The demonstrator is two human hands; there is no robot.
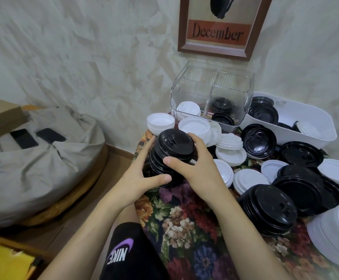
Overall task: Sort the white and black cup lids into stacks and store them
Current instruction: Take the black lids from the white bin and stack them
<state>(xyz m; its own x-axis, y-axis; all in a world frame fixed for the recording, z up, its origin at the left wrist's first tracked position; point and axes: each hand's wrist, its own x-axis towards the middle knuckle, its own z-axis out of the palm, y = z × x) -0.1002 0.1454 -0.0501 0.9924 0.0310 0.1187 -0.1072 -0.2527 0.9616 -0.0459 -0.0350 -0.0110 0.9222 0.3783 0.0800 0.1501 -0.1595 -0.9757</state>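
While two dark flat phones (24,138) lie on the rumpled grey fabric cushion (43,168) well left of the hands, the left hand (142,178) grips the near left side of a leaning stack of black round plastic cup lids (173,147), thumb across its lower front. The stack's base is hidden behind that thumb and palm. The right hand (196,168) clasps the same stack from the right, its fingers curled over the top lid's rim.

Under both forearms spreads a flowered woven tablecloth (184,219). Just beyond the right hand sit loose white round plastic lids (194,126). Farther back stands a clear ribbed plastic bin (211,77) with white lids in its left compartment and black in its right (the ribbing blurs how many). Right of it, a white plastic tub (310,118) half hides mixed lids. Right of the right forearm rests a second black lid stack (269,209), then a white lid pile (334,233) cut off by the frame edge.
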